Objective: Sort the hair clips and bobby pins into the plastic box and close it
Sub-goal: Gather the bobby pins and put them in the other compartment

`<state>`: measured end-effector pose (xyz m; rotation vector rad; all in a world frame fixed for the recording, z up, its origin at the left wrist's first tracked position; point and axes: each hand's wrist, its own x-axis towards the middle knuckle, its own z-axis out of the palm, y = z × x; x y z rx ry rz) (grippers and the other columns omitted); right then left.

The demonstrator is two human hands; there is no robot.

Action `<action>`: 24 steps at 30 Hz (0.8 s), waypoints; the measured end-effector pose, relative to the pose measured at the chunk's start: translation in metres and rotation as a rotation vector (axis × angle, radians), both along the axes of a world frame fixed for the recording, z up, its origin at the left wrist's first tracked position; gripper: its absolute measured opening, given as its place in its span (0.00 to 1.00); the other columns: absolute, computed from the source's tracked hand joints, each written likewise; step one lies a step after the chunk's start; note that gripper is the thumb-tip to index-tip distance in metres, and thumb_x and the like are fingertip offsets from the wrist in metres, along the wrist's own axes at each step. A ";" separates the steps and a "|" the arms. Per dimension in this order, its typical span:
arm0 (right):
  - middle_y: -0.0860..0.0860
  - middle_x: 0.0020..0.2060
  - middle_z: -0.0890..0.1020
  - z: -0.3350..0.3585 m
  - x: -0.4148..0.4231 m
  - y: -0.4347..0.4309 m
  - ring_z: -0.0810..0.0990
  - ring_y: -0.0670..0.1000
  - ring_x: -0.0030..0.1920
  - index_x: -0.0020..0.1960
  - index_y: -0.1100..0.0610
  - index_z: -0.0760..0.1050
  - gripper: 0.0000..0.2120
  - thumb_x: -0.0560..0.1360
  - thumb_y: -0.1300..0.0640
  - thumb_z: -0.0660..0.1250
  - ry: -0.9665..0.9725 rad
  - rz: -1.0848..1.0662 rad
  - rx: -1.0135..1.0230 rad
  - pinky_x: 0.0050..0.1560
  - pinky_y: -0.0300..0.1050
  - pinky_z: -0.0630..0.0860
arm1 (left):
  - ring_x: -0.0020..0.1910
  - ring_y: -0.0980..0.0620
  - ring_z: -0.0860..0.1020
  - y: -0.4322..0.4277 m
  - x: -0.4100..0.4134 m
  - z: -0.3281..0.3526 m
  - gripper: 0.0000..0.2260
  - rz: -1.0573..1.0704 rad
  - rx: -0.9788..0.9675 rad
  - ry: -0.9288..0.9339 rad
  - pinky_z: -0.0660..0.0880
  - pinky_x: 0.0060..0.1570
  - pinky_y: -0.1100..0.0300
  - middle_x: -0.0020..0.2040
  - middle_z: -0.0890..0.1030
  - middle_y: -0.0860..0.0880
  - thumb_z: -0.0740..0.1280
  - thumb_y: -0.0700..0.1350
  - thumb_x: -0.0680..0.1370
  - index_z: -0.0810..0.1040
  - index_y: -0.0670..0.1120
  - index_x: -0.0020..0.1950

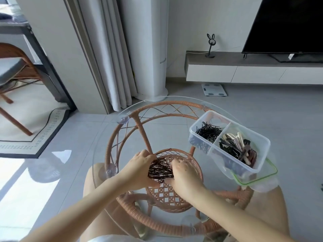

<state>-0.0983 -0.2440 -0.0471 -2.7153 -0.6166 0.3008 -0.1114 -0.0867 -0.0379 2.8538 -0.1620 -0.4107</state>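
Gripping pins with left hand and right hand, fingers curled round bunch from both sides, over basket; box lidless, well right of fingers.

We note dark TV and rabbit-eared stand on low white console; white scale on floor near console; pale curtain; rattan chair, bordered rug at left.
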 end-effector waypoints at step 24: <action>0.47 0.41 0.74 0.002 0.047 -0.007 0.74 0.51 0.45 0.44 0.55 0.74 0.03 0.73 0.56 0.65 0.100 0.328 0.099 0.48 0.53 0.74 | 0.51 0.52 0.78 0.013 0.008 0.003 0.20 0.047 -0.116 -0.034 0.75 0.51 0.62 0.55 0.79 0.49 0.72 0.50 0.71 0.75 0.47 0.61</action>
